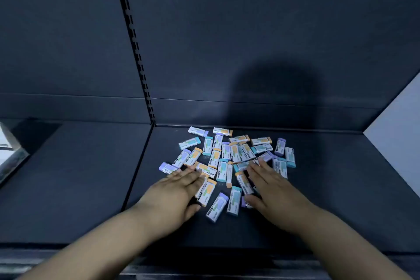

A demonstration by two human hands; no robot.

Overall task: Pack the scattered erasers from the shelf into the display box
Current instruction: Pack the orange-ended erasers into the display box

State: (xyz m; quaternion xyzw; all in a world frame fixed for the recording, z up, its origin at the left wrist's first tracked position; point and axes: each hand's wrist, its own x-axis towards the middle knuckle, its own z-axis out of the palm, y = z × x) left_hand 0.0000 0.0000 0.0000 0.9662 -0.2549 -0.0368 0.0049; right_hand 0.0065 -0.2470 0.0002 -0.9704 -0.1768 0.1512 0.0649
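Both hands are down on the pile. The left hand [175,191] lies flat, fingers straight, over the near-left edge of the erasers [227,157]. The right hand [270,186] does the same on the near-right side, fingertips touching the wrapped blocks. Neither hand grips anything; both are spread and relaxed, palms down.

The erasers sit in a loose scatter toward the back of the shelf [329,200], some overlapping, a few pointing every which way, with one or two strays near the thumbs. They are small rectangular blocks in paper sleeves with pastel ends showing: purple, orange, teal. My read is that they are light and firm with a little give, not fragile. The sleeves look smooth, so they should slide easily on the shelf, while the bare ends would grab a bit. A pinch across the long sides should lift one, and cupped hands could rake several together.

The shelf is dark, matte and flat, and it is bare around the pile. Behind it rises a dark back panel [250,29] with a slotted upright [134,41], and a shadow [272,93] falls across it. A pale panel [400,116] closes the right side. Something shiny sits at the far left edge [11,143], and I cannot tell whether it is the display box.
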